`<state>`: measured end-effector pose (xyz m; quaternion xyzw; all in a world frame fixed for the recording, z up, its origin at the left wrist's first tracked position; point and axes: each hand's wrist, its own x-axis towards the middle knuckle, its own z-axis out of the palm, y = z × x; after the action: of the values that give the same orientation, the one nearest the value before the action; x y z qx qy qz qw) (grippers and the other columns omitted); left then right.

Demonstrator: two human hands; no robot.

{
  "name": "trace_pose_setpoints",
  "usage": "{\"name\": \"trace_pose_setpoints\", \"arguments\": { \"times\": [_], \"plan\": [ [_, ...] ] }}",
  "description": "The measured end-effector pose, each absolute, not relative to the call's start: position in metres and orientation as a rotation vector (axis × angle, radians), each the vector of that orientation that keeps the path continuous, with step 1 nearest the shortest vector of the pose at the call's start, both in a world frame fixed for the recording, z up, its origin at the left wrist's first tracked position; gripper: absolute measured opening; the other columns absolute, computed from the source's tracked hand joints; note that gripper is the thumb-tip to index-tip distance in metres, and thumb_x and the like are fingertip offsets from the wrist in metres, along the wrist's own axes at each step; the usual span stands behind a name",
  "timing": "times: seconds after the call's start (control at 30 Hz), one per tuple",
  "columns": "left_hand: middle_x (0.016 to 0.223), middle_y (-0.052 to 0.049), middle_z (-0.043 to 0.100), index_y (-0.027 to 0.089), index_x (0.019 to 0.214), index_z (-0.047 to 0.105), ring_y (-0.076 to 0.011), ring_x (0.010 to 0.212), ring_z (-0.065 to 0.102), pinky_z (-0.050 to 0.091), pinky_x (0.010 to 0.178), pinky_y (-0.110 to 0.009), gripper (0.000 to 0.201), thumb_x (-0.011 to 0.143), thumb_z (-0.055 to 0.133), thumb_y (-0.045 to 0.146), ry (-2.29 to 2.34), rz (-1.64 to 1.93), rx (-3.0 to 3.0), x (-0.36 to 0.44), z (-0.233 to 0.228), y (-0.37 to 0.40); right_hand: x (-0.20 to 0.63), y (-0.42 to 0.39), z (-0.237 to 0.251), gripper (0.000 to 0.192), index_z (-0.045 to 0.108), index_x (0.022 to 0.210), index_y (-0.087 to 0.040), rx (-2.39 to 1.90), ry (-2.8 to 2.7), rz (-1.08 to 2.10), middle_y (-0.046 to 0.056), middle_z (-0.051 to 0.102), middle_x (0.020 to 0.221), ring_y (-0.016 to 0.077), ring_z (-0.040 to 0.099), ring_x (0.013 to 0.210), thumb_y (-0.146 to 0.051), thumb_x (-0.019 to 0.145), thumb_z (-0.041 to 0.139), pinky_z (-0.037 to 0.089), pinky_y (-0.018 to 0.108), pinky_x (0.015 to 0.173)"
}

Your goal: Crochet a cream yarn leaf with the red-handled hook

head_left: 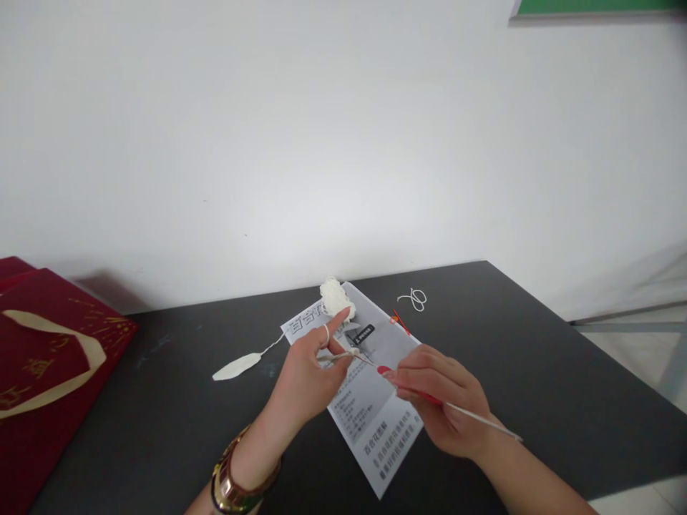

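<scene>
Indoor room, possibly a classroom, black table (177,400) against white wall (322,143), framed green panel (595,6), pale floor (627,350)

Single view, head-worn. Looks from above the near side of the dark table (547,372), forward and down across it; fairly close. White wall (322,143) beyond table fills upper frame.
</scene>
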<state>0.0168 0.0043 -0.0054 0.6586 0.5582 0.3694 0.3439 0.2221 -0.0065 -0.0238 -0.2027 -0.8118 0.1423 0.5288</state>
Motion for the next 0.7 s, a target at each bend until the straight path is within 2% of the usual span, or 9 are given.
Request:
{"name": "trace_pose_setpoints", "arguments": {
  "times": [0.1, 0.2, 0.33, 0.5, 0.6, 0.7],
  "plan": [
    [0.104, -0.010, 0.073, 0.017, 0.083, 0.071, -0.0233, 0.082, 0.066, 0.048, 0.074, -0.034, 0.013, 0.072, 0.066, 0.017, 1.381, 0.856, 1.669, 0.015, -0.002, 0.003, 0.229, -0.006, -0.023, 0.019, 0.068, 0.099, -0.017, -0.570, -1.847, 0.561, 0.007, 0.067, 0.077, 0.0160, 0.061, 0.066, -0.010, 0.085, 0.058, 0.049, 0.027, 0.055],
    [0.098, -0.009, 0.075, 0.016, 0.079, 0.073, -0.0222, 0.078, 0.065, 0.048, 0.074, -0.034, 0.012, 0.069, 0.067, 0.016, 1.333, 0.752, 1.659, 0.012, 0.003, 0.002, 0.234, -0.004, -0.023, 0.013, 0.071, 0.089, -0.017, -0.638, -1.667, 0.832, 0.005, 0.066, 0.070, 0.0147, 0.059, 0.060, -0.020, 0.086, 0.059, 0.045, 0.024, 0.050],
    [0.097, -0.009, 0.076, 0.017, 0.070, 0.074, -0.0223, 0.075, 0.065, 0.049, 0.073, -0.034, 0.009, 0.067, 0.066, 0.015, 1.303, 0.666, 1.689, 0.009, 0.005, 0.001, 0.232, 0.004, -0.023, 0.019, 0.072, 0.075, -0.014, -0.728, -1.355, 1.219, 0.002, 0.063, 0.057, 0.0099, 0.051, 0.046, -0.031, 0.082, 0.066, 0.041, 0.020, 0.041],
    [0.077, -0.005, 0.072, 0.019, 0.093, 0.076, -0.0236, 0.078, 0.063, 0.048, 0.075, -0.035, 0.029, 0.067, 0.064, 0.013, 1.348, 0.743, 1.743, 0.014, 0.000, -0.001, 0.222, 0.018, -0.028, 0.026, 0.069, 0.067, -0.012, -0.831, -0.935, 1.656, -0.003, 0.056, 0.046, 0.0052, 0.043, 0.032, -0.036, 0.074, 0.074, 0.037, 0.016, 0.030],
    [0.077, -0.004, 0.071, 0.019, 0.101, 0.073, -0.0222, 0.075, 0.063, 0.048, 0.078, -0.037, 0.034, 0.069, 0.064, 0.015, 1.334, 0.812, 1.736, 0.019, -0.002, -0.002, 0.217, 0.022, -0.033, 0.024, 0.070, 0.069, -0.010, -0.856, -0.776, 1.763, -0.003, 0.059, 0.047, 0.0049, 0.046, 0.033, -0.033, 0.070, 0.078, 0.042, 0.014, 0.031],
    [0.094, -0.007, 0.075, 0.018, 0.078, 0.072, -0.0250, 0.092, 0.066, 0.046, 0.086, -0.038, 0.013, 0.069, 0.064, 0.013, 1.308, 0.880, 1.704, 0.024, -0.003, -0.003, 0.213, 0.021, -0.036, 0.023, 0.072, 0.072, -0.010, -0.860, -0.724, 1.781, -0.001, 0.063, 0.050, 0.0057, 0.052, 0.036, -0.031, 0.069, 0.079, 0.047, 0.014, 0.035]
  ]
}}
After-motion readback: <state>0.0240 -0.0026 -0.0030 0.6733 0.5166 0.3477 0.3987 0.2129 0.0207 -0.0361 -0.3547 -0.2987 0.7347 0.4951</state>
